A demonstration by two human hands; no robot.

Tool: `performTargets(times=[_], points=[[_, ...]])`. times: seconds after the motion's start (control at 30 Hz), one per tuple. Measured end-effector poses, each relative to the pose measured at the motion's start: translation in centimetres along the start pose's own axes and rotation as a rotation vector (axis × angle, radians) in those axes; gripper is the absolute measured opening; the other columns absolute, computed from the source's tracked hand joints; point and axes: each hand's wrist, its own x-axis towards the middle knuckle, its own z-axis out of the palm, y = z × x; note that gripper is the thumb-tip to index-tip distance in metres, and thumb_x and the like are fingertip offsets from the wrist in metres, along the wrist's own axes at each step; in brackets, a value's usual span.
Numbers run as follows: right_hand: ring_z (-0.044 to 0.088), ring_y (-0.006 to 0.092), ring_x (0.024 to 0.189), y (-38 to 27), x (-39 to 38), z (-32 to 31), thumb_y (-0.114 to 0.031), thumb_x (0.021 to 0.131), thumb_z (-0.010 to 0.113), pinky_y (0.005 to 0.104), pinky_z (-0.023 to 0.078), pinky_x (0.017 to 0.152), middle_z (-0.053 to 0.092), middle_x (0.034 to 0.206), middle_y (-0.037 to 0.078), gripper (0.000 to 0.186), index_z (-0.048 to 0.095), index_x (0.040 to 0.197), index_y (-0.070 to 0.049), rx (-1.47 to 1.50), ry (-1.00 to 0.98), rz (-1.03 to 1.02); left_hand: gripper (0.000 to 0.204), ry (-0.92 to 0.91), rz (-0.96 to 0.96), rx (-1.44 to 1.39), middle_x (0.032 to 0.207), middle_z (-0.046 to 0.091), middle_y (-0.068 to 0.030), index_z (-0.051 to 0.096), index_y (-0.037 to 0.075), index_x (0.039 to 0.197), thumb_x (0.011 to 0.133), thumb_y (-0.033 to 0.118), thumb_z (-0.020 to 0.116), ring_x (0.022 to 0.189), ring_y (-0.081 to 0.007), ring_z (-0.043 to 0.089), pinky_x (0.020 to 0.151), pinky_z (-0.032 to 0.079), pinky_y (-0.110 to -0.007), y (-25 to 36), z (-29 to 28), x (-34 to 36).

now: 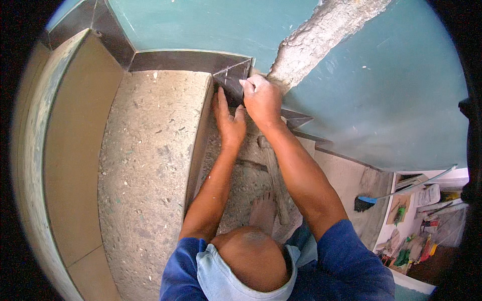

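My left hand (229, 123) rests against a dark triangular-marked tile piece (228, 75) at the wall's foot, index finger stretched along its left side, thumb apart near its lower right. My right hand (262, 98) is closed at the piece's right edge, fingertips pinched; whether anything small is between them I cannot make out. The piece sits beside the end of a rough concrete step (148, 150), in line with a dark skirting strip (175, 61). Below my hands a hammer-like tool with a long handle (276, 185) lies on the lower step, partly behind my right forearm.
Tan tiled step (75, 150) at left. Teal wall (381, 110) with a rough plaster channel (311, 40). My bare foot (262, 208) and bent knee are below. At right, a blue broom (365, 202) with a long handle stands near piled tools and materials (422, 236) on a lower level.
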Motion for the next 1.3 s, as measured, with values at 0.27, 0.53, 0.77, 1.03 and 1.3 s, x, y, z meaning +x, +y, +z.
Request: performTargets(times=[0.27,0.53,0.77,1.03,1.3], points=[[0.066,0.0419,0.067,-0.1,0.4,-0.4,-0.029,0.089,0.074,0.0475,0.051,0.062,0.067,0.073,0.022,0.03,0.069,0.077,-0.002,-0.091,-0.027,-0.009,0.068,-0.038,-0.104,-0.063,0.155,0.038,-0.0299,0.035,-0.005,0.153,0.089,-0.002,0.059,0.144,-0.0421,0.038,0.121,0.027,-0.044,-0.2,-0.4,-0.1],[0.065,0.0332,0.069,6.1,-10.8,-8.6,-0.038,0.089,0.074,0.0431,0.05,0.066,0.065,0.073,0.018,0.04,0.068,0.084,0.001,-0.09,-0.419,0.43,0.057,-0.08,-0.417,-0.363,0.153,0.046,-0.0209,0.042,-0.003,0.151,0.099,0.016,0.056,0.138,-0.0312,0.048,0.115,0.035,-0.036,1.6,-2.4,1.1],[0.071,0.0363,0.09,11.4,-20.3,-5.9,-0.044,0.084,0.077,0.0441,0.054,0.083,0.072,0.095,0.023,0.055,0.069,0.111,0.003,-0.027,-0.52,0.579,0.098,-0.155,-0.715,-0.581,0.16,0.034,-0.0251,0.027,-0.005,0.156,0.096,0.067,0.052,0.148,-0.0388,0.033,0.118,0.028,-0.055,3.4,-3.4,2.8],[0.07,0.0299,0.096,4.7,-18.5,-14.4,-0.027,0.084,0.076,0.0432,0.053,0.084,0.07,0.102,0.02,0.041,0.063,0.109,0.003,0.171,-0.463,0.503,0.114,-0.273,-0.788,-0.619,0.163,0.021,-0.0313,0.015,-0.007,0.158,0.091,0.081,0.042,0.152,-0.0435,0.021,0.122,0.016,-0.056,4.1,-4.3,4.3],[0.057,0.0255,0.119,1.0,-13.2,-18.6,-0.006,0.088,0.066,0.0408,0.045,0.1,0.06,0.129,0.016,0.022,0.053,0.106,-0.007,0.583,-0.376,0.04,0.118,-0.352,-0.716,-0.635,0.164,0.012,-0.0338,0.008,-0.006,0.159,0.09,0.084,0.038,0.155,-0.0428,0.01,0.124,0.007,-0.055,4.0,-4.9,3.1]])
